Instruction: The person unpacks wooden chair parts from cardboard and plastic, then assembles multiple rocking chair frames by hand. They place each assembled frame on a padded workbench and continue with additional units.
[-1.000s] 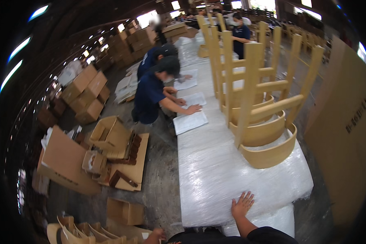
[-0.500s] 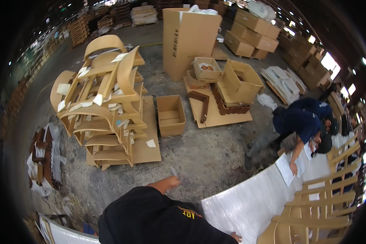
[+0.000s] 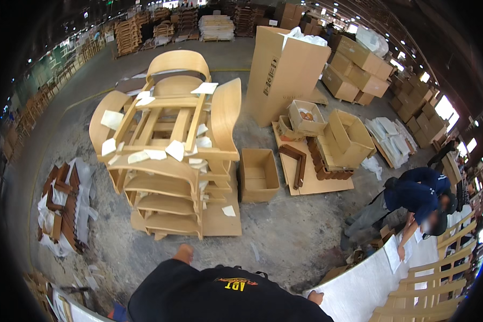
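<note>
The left hand (image 3: 184,253) reaches forward from a black sleeve (image 3: 161,276), low over the grey concrete floor (image 3: 279,236), just short of the stack of pale wooden chair frames with curved backs (image 3: 158,174). It is seen foreshortened, so whether its fingers are spread or curled I cannot tell. The right hand (image 3: 315,297) is out to the side, at the near edge of the long table covered in shiny, whitish plastic film (image 3: 354,292); its fingers are too small to read. The stack stands ahead on a flat brown cardboard sheet (image 3: 225,221), with white sheet-like pads (image 3: 175,150) tucked among its frames.
</note>
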A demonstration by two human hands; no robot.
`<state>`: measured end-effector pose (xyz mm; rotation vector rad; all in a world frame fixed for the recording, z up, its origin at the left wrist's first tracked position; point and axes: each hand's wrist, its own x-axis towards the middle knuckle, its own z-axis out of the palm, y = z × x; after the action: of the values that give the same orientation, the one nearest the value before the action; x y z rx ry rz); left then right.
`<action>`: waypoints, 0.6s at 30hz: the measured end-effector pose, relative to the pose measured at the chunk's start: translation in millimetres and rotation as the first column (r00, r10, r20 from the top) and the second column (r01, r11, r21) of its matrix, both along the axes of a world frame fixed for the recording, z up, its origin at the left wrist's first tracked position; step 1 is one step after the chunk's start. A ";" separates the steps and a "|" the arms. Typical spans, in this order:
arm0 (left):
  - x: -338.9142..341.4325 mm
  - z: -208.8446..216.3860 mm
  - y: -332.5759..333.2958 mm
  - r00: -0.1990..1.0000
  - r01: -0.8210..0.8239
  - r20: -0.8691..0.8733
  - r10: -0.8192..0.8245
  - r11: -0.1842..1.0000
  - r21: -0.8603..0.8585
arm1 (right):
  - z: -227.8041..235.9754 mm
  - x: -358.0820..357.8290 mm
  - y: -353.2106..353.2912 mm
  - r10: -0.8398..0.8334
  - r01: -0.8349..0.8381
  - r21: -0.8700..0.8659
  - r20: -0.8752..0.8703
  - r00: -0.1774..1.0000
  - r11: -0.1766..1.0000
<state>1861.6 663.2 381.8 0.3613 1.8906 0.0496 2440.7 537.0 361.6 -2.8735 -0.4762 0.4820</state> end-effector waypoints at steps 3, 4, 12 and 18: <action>8.3 -5.1 32.2 0.979 -0.014 0.205 -0.021 0.986 0.163 | 2.6 -28.1 31.4 0.036 -0.040 0.084 0.043 0.998 0.996; 25.4 -6.8 50.5 0.957 -0.030 0.287 -0.048 0.964 0.263 | 7.4 -14.6 39.8 0.053 -0.061 0.074 0.108 0.993 0.995; -30.2 59.4 134.1 0.724 -0.020 0.561 -0.401 0.801 0.598 | -11.3 -72.8 190.6 0.337 -0.099 0.354 -0.716 0.611 0.930; -142.7 209.6 193.6 0.926 -0.224 0.342 -0.161 0.495 0.840 | -12.5 -177.7 361.7 0.526 -0.389 0.376 -0.737 0.425 0.841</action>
<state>1718.9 856.8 591.5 0.9379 1.3260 1.0915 2262.9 898.8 349.0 -1.9454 -1.0359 1.6898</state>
